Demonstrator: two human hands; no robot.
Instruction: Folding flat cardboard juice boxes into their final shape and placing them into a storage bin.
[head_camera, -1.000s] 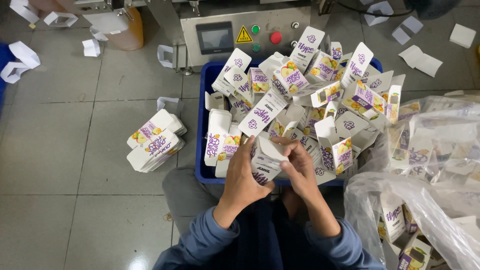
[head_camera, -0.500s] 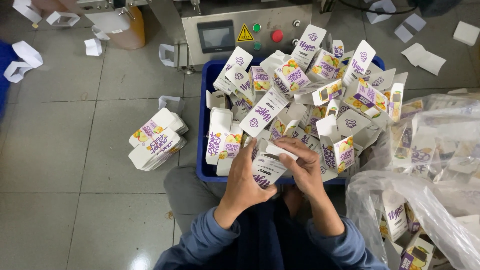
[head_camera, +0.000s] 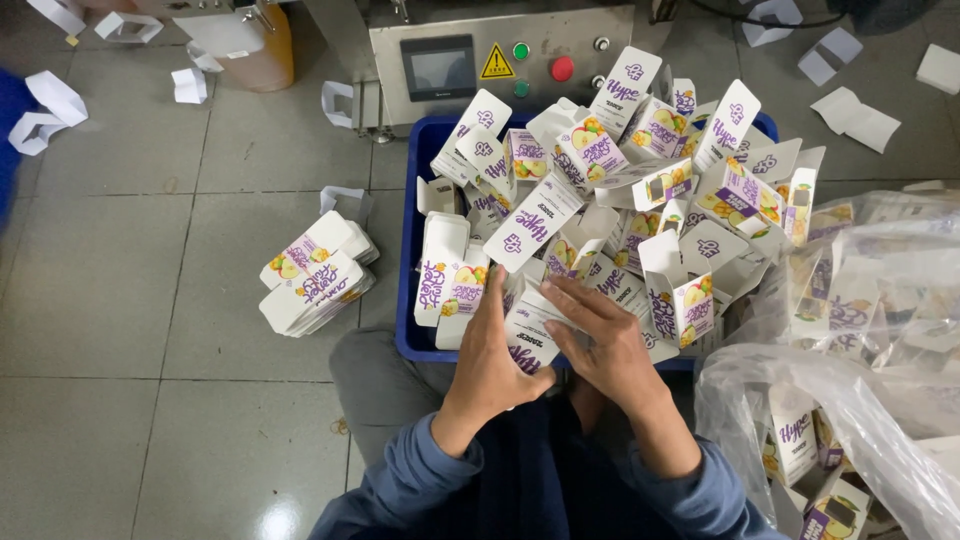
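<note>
Both hands on one small white-and-purple carton (head_camera: 533, 335), held just over the near rim of the blue crate (head_camera: 408, 300). Left hand (head_camera: 492, 360) wraps it from the left side, fingers curled snug around the body; right hand (head_camera: 605, 345) lies over the top-right, fingers narrow and flat along a flap edge. Can't tell whether the flap under the right fingers is tucked or loose. Risks as I read it: thin card, so too much squeeze from the left fingers could crease a panel; pressing the flap off-line would likely buckle or tear the tab. Heap of loose cartons (head_camera: 640, 170) stands just beyond the fingertips, piled above the crate rim and leaning, so a knuckle brushing it could send some onto the floor tiles. Stack of flat cartons (head_camera: 318, 275) sits well left of the left hand, out of the way. Clear plastic bag (head_camera: 850, 400) of more cartons bulges right of the right wrist; an elbow swing could catch the film and drag it.
</note>
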